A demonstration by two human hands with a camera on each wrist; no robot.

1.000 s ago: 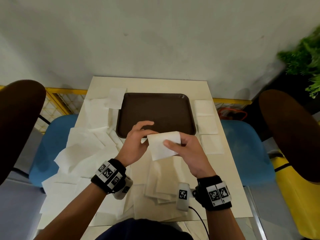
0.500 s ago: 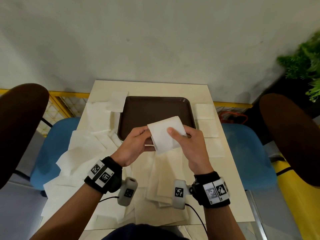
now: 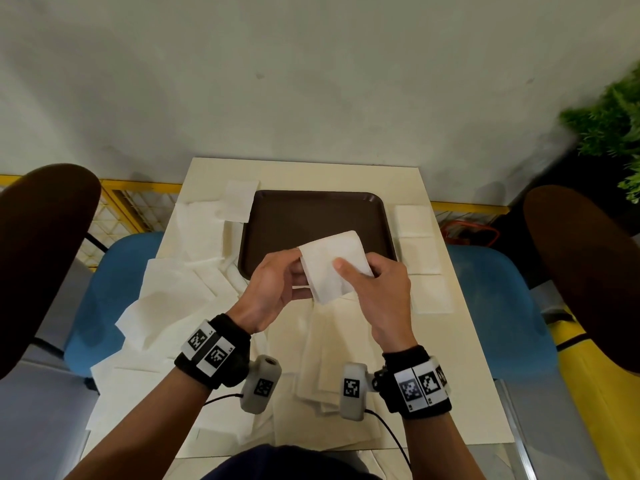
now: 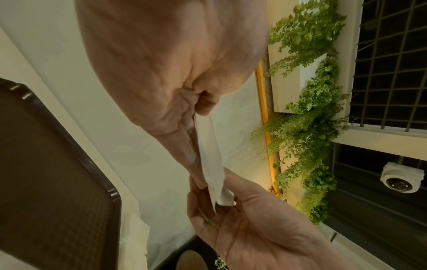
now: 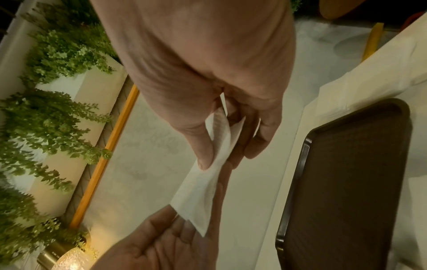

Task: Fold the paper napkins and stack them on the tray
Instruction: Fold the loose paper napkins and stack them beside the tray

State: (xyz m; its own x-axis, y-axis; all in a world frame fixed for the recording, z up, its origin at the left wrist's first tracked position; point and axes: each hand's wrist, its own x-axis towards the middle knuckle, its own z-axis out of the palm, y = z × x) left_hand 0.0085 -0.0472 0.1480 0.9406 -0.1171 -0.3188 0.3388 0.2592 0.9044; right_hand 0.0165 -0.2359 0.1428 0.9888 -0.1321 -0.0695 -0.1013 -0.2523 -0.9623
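Note:
A folded white napkin (image 3: 330, 265) hangs in the air over the near edge of the dark brown tray (image 3: 311, 213), which holds nothing. My left hand (image 3: 294, 271) pinches its left edge, fingers behind the paper. My right hand (image 3: 360, 271) grips the right side, thumb on top. In the left wrist view the napkin (image 4: 210, 155) runs edge-on from my left fingers down to the right hand (image 4: 242, 219). In the right wrist view my thumb presses the napkin (image 5: 201, 193) against the fingers, with the left hand (image 5: 161, 243) below and the tray (image 5: 346, 182) to the right.
Loose unfolded napkins (image 3: 173, 292) cover the table's left side, and more lie stacked near the front (image 3: 332, 358). Three folded napkins (image 3: 420, 254) lie in a row right of the tray. Blue chairs (image 3: 485, 306) flank the small table, and a wall stands behind it.
Both hands have carried the napkin forward and up, from in front of the tray to over its near edge. The left thumb and fingers have closed onto the left edge.

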